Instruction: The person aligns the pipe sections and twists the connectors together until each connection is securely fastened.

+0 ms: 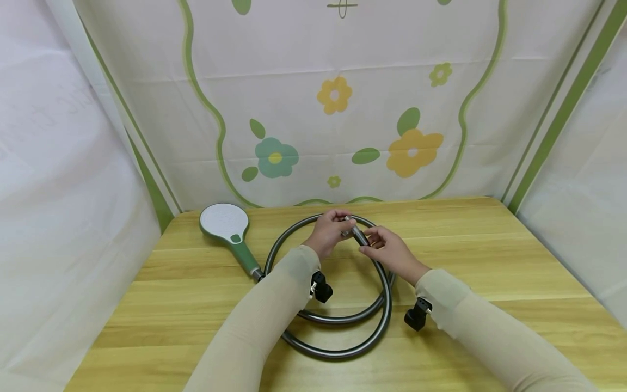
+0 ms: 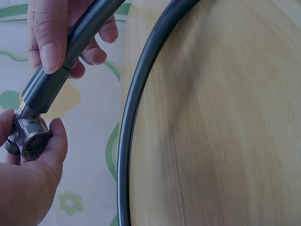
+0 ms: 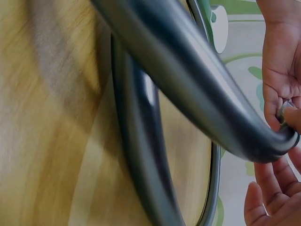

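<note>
My left hand (image 1: 327, 235) pinches a small metal threaded tee fitting (image 2: 32, 134) between thumb and fingers, above the far part of the table. One of its threaded openings shows in the left wrist view. My right hand (image 1: 391, 251) grips the dark sleeve (image 2: 48, 89) at the end of a dark grey shower hose (image 1: 338, 355), thumb on one side and fingers behind. Sleeve and fitting meet end to end. In the right wrist view the hose hides part of both hands. The hose loops in a coil below, and its other end meets a green-handled shower head (image 1: 224, 222).
The shower head lies face up at the far left of the wooden table (image 1: 490, 326). A white fabric wall (image 1: 294, 43) with printed flowers rises behind the table's far edge. More white fabric (image 1: 59, 190) hangs on both sides.
</note>
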`<state>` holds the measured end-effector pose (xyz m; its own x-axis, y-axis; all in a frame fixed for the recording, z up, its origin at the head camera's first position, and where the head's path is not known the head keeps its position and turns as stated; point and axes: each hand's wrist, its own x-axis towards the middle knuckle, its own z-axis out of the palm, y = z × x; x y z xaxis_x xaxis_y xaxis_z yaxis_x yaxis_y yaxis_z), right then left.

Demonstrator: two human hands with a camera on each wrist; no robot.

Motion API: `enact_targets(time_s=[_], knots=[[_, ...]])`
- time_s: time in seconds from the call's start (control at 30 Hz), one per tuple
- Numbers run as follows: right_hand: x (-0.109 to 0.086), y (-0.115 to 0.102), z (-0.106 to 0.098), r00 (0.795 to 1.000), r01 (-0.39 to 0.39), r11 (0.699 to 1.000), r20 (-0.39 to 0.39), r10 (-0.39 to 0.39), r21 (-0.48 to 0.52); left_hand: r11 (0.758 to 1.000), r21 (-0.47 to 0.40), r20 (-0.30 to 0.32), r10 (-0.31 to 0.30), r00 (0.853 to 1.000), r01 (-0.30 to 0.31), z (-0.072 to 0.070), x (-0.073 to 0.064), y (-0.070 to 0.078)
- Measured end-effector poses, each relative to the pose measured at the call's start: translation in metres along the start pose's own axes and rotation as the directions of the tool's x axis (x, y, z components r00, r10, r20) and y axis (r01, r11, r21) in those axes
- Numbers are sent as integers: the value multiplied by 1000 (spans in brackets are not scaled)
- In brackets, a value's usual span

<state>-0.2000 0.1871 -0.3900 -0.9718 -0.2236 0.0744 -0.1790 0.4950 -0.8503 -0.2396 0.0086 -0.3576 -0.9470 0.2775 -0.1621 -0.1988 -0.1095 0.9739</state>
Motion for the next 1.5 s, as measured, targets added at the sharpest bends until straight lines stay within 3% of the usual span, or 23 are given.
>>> enact_targets(time_s=[0.57, 1.13, 1.5], knots=[[1, -1, 4, 998, 67, 998, -8, -67, -7, 1000, -11, -30, 8, 1000, -8, -1, 1, -4], [1, -7, 0, 998, -38, 997, 53, 34, 75, 1000, 3, -39, 1, 999, -1, 0, 4, -5], [1, -7, -1, 993, -64, 993, 101, 54, 101, 1000, -2, -32, 8, 999, -8, -2, 6, -7]])
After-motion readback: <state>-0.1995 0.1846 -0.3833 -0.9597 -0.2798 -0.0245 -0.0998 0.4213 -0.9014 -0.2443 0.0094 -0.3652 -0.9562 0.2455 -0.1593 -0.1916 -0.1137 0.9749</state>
